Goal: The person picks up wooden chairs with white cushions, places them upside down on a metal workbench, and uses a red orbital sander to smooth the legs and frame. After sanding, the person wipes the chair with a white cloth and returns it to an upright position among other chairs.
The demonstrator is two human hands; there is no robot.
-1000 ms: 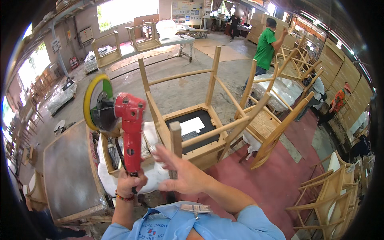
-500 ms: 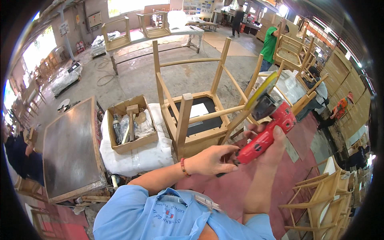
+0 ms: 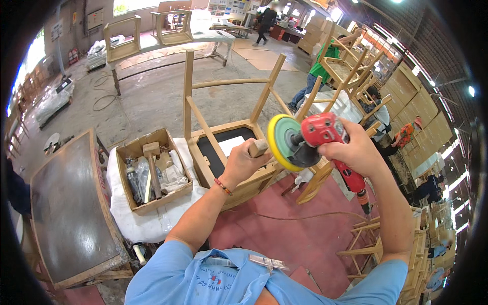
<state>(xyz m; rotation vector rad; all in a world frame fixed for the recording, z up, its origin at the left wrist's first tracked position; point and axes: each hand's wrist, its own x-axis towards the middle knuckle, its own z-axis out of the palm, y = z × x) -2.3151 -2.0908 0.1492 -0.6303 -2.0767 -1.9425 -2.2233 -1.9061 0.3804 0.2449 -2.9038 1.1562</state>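
Below me, the upturned wooden chair [image 3: 223,142] rests seat-down on the white-draped counter [image 3: 147,223], beside a cardboard box [image 3: 152,170] of tools. I see my right hand [image 3: 356,152] wrapped tight around the red sander [image 3: 325,134] — its yellow-green disc [image 3: 279,142] seems just short of the leg end [image 3: 257,147], which my left hand [image 3: 244,165] grips closed.

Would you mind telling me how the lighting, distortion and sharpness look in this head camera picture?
In the head view, daylight blows out the far openings; fisheye bends the upturned chair frame and blacks the corners; the left hand, the right hand and the red sander look sharp, distant people softer.
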